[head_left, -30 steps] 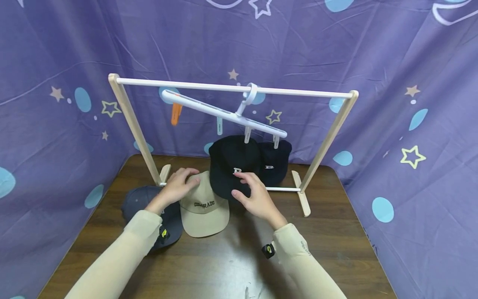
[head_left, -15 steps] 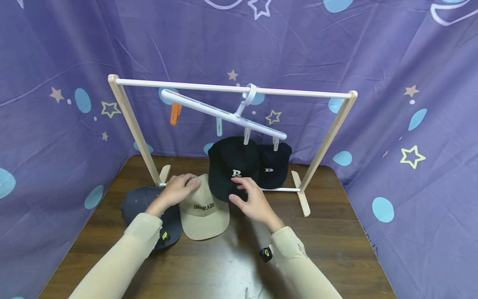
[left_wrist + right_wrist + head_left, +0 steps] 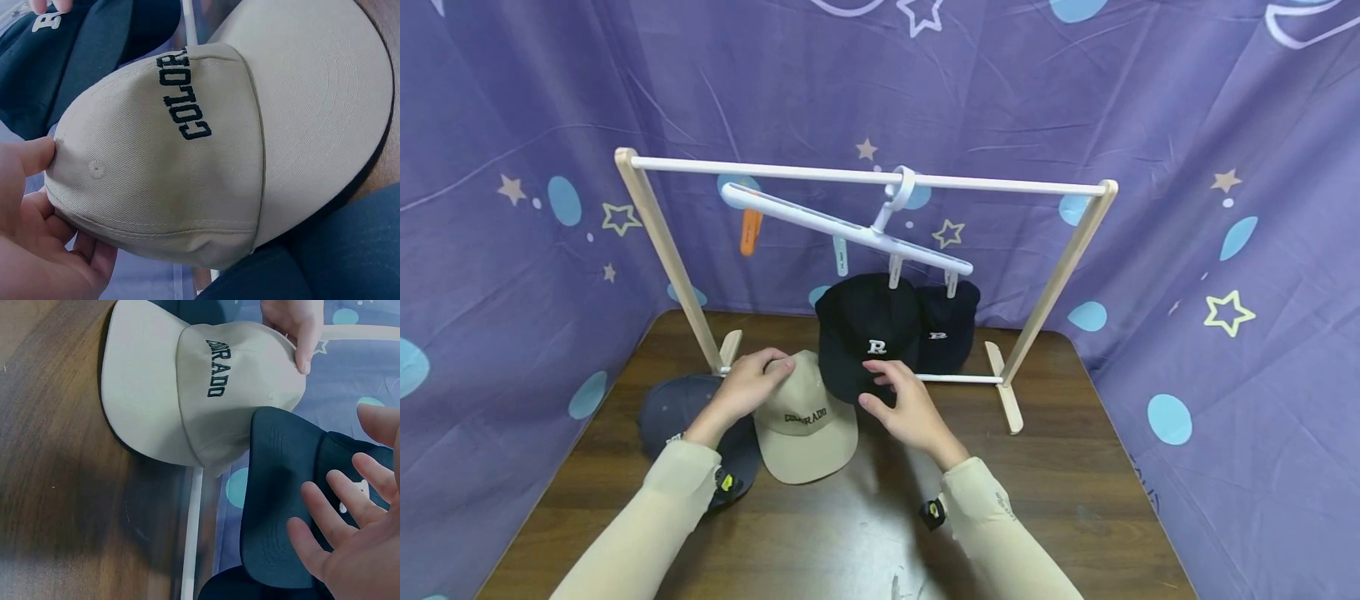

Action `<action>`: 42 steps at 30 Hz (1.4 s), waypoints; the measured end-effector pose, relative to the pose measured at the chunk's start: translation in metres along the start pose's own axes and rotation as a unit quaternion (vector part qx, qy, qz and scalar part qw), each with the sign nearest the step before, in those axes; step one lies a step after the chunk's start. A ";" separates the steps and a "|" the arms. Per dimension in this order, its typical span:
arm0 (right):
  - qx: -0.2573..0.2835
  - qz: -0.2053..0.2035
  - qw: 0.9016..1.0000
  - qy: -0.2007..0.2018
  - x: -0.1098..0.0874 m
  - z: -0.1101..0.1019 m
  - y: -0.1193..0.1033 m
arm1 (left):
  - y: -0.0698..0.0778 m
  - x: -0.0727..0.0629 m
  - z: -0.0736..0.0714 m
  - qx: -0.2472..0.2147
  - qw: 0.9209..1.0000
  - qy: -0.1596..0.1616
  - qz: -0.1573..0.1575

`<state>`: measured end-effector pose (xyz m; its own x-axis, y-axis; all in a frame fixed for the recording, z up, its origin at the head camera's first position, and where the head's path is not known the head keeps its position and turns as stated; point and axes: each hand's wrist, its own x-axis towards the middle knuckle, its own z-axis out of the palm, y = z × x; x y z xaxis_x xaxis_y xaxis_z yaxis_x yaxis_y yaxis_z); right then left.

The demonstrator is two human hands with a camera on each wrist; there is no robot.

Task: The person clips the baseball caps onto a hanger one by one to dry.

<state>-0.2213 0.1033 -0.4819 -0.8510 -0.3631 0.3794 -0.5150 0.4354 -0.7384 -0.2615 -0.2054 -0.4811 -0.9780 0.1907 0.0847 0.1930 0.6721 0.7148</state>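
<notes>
A beige baseball cap with dark COLORADO lettering stands near the middle of the table, brim toward me. My left hand grips the top of its crown; in the left wrist view the thumb lies on the front of the crown and the curled fingers go behind it. My right hand, fingers loosely bent and holding nothing, is in front of a black cap with a white R. In the right wrist view its spread fingers overlap that cap's brim and front.
A white hanger hangs tilted from a rack bar. Grey clips on its lower right side hold the R cap and another dark cap. An orange clip and a pale blue clip dangle bare. A navy cap lies at left.
My left hand has closed on the beige cap's crown, and the cap has shifted slightly left and toward me. My right hand has drawn a little lower, uncovering the R.
</notes>
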 end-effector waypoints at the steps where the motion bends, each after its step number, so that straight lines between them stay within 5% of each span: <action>1: 0.001 0.003 1.000 -0.001 0.000 0.000 0.000 | 0.000 -0.001 0.000 -0.006 1.000 0.002 -0.005; 19: 0.016 0.014 1.000 -0.012 -0.002 0.004 -0.001 | 0.004 -0.011 -0.003 -0.056 0.997 0.052 -0.002; 42: -0.001 0.012 1.000 -0.012 -0.006 0.008 0.001 | 0.027 -0.035 -0.025 -0.058 0.993 0.073 0.074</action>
<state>-0.2163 0.0991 -0.4897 -0.8600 -0.3719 0.3494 -0.4954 0.4448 -0.7461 -0.2239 -0.2118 -0.4479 -0.9426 0.1696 0.2875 0.3324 0.5561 0.7617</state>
